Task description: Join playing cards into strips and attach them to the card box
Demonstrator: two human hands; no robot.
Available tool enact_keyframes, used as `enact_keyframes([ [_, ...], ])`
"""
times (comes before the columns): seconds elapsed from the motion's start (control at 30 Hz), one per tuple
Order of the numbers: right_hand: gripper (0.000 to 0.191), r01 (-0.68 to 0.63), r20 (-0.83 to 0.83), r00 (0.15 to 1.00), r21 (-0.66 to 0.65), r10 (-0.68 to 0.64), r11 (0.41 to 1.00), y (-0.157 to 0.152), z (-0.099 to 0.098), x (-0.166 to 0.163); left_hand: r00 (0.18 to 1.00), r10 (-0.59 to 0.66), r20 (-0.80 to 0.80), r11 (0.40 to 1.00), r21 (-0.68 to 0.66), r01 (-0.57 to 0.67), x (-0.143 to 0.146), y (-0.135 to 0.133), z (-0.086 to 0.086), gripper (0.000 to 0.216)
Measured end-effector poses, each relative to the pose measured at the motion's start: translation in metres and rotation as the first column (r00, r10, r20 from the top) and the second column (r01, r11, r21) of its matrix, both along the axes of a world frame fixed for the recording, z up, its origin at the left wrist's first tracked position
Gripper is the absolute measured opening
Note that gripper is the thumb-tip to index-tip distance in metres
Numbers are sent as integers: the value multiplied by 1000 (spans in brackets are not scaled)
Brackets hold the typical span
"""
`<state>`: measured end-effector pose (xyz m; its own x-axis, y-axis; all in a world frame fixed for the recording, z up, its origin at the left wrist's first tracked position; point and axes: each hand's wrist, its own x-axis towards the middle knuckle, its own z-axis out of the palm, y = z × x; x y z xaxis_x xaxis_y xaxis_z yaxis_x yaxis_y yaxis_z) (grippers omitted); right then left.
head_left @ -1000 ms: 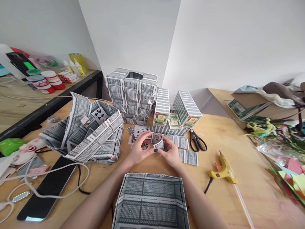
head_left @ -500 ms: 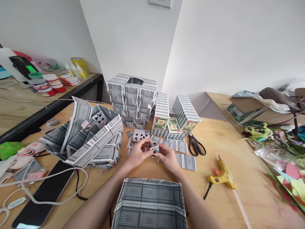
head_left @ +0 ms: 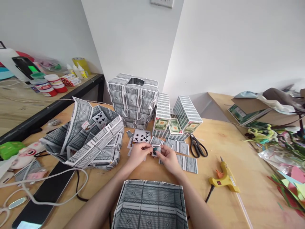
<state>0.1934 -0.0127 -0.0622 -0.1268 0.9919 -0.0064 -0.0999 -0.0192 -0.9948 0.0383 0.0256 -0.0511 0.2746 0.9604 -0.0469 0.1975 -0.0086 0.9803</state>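
My left hand (head_left: 141,153) and my right hand (head_left: 168,156) meet over the table, pinching one folded playing card (head_left: 156,148) between them. The card's patterned back faces me, and my fingers cover part of it. Just behind my left hand lies a pile of face-up cards (head_left: 141,136) with a black club card on top. Beyond and right of my right hand, patterned cards (head_left: 188,163) lie flat in rows. Closest to me is an open box made of patterned cards (head_left: 149,206), between my forearms.
A woven card structure (head_left: 133,98) and stacked card boxes (head_left: 162,109) stand at the back. Left is a larger folded card piece (head_left: 92,140) near a white cable (head_left: 81,187). Black scissors (head_left: 197,146) and a yellow glue gun (head_left: 225,178) lie to the right.
The card between my hands was curled with its club face showing; now it is folded flatter, with its patterned back visible. My left fingers have reached further across to the right. The view shifted slightly.
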Motion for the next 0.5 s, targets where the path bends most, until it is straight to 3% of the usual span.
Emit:
enact_keyframes([
  [0.33,26,33,219,975,49,-43,998,2,7,8,997,52,62,996,-74,-47,-2,2,2,17],
  [0.5,33,46,168,985,-16,-43,999,4,7,8,997,52,60,997,-61,-48,-1,2,0,18],
])
